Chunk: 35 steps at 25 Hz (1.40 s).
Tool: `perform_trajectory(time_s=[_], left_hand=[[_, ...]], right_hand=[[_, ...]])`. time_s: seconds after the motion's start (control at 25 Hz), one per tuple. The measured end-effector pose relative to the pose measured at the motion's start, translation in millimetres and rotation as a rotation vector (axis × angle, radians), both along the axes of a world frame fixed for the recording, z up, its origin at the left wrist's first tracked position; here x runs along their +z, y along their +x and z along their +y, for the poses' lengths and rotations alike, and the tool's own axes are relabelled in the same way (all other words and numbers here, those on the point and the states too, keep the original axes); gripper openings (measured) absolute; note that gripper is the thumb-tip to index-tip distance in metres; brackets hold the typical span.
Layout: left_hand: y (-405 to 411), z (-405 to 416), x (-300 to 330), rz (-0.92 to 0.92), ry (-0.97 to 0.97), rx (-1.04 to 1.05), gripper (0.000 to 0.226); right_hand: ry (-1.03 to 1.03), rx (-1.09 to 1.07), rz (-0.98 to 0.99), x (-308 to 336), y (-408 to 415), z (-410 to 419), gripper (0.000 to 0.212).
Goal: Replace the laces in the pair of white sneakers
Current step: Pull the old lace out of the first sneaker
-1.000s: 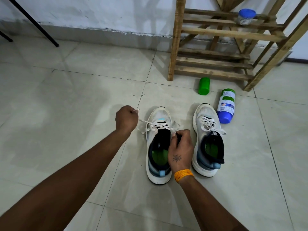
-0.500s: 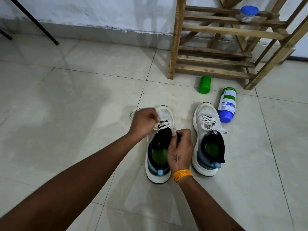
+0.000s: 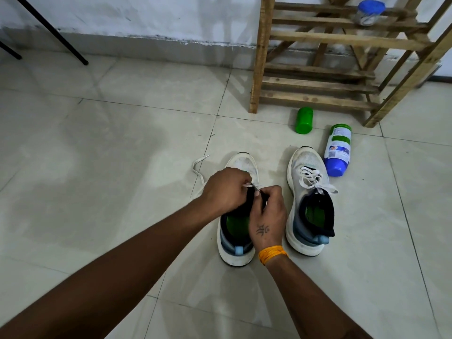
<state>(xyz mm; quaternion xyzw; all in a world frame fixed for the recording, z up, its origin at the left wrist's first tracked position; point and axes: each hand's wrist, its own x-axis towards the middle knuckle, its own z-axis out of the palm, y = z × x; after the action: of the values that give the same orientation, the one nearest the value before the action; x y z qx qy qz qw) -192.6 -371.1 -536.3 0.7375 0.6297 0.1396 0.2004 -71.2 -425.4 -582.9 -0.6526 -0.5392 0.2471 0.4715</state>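
Where it pulled lace outward, left hand now meets right hand, fingers of both pinching it over left sneaker.

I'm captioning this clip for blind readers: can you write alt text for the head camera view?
Both hands, left hand and right hand, pinch a white lace over the left sneaker on a tiled floor. The right sneaker beside it is laced. Two bottles lie near a wooden rack.
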Motion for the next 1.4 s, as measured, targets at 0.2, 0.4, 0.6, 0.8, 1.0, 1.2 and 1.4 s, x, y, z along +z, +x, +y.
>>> perform_trajectory(time_s=[0.2,0.4,0.6,0.8,1.0,1.2,1.4], left_hand=[[-16,9,-22,-0.370,-0.082,0.277,0.013],[-17,2,-15,-0.338,-0.069,0.079,0.017],[-1,-8,-26,-0.954,-0.175,0.732,0.028],[5,-11,-18,-0.494,-0.077,0.485,0.015],[6,-9,-9,-0.364,-0.086,0.413,0.017],[0,-6,-12,-0.301,-0.165,0.347,0.011],[0,-9,-14,-0.285,-0.145,0.319,0.019]], right_hand=[[-0.023,-0.024,0.021,0,1,0,0.009],[-0.015,-0.029,0.028,0,1,-1,0.011],[-0.008,-0.062,0.017,5,-11,2,0.011],[-0.034,-0.045,-0.008,0,-15,-1,0.011],[-0.108,-0.043,-0.009,-3,-16,5,0.018],[-0.136,-0.052,-0.051,2,-17,6,0.028],[-0.205,-0.047,-0.044,14,-19,10,0.026]])
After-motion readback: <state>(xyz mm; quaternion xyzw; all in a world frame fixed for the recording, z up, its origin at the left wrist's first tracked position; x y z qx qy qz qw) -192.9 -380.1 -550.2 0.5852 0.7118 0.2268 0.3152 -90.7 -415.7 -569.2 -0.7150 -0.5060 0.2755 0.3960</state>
